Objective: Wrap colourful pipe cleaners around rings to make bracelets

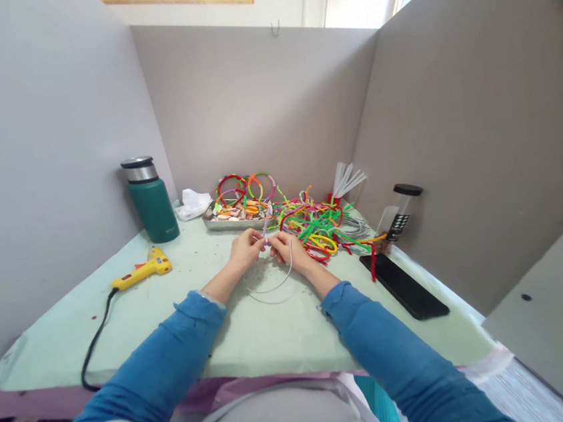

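Over the middle of the table, my left hand [245,250] and my right hand [288,247] meet, fingertips pinched close together. Between them is a purple pipe cleaner [266,218], one end of which sticks up. A thin whitish wire hoop [282,285] curves down from my fingers toward the tabletop. Both hands look closed on the spot where the purple pipe cleaner and wire join, though the fingers hide the exact contact. Just beyond my right hand lies a tangled heap of coloured pipe cleaners [320,220], mostly green, red and yellow.
A metal tray [232,224] of small pieces has colourful wrapped hoops [261,185] at it. On the left are a yellow glue gun [144,269] with black cord and a green bottle [153,208]. A black phone [405,285], clear container [402,212] and white sticks [346,179] stand right.
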`<control>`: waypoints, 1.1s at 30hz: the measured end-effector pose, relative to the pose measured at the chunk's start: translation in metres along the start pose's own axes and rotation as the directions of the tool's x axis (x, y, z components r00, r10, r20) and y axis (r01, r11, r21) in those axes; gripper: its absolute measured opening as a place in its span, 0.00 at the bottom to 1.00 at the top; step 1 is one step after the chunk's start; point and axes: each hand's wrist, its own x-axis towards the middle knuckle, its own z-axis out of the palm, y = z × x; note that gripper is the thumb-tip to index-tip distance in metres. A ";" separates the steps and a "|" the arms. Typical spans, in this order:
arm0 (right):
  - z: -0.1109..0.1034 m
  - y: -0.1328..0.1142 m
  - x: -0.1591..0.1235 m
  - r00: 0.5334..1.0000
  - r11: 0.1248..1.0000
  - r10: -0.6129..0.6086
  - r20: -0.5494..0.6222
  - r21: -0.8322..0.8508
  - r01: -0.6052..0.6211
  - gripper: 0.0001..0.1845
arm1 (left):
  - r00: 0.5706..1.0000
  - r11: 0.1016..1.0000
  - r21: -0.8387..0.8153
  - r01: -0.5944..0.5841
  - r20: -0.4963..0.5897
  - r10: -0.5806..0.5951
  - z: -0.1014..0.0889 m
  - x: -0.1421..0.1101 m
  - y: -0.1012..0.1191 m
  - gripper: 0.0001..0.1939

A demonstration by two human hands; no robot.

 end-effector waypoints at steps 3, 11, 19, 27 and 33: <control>0.000 0.001 0.000 1.000 1.000 -0.003 0.000 0.007 0.003 0.16 | 1.000 1.000 0.001 0.006 -0.002 -0.006 0.000 0.000 -0.001 0.10; 0.000 0.000 0.000 1.000 1.000 0.014 0.015 0.007 -0.015 0.16 | 0.999 0.998 0.049 0.038 0.014 -0.038 0.000 0.001 -0.001 0.09; 0.000 0.003 0.001 1.000 1.000 0.002 0.019 -0.012 -0.002 0.15 | 0.998 0.998 0.053 0.044 0.052 -0.047 0.000 0.000 -0.001 0.09; -0.001 0.006 0.003 1.000 0.999 0.005 0.005 -0.039 -0.005 0.17 | 0.998 0.994 0.105 -0.017 0.063 0.011 0.000 0.001 -0.003 0.10; -0.002 0.008 0.004 1.000 0.999 -0.001 -0.003 -0.054 0.001 0.17 | 0.997 0.995 0.093 -0.039 0.066 0.033 0.002 0.003 -0.007 0.11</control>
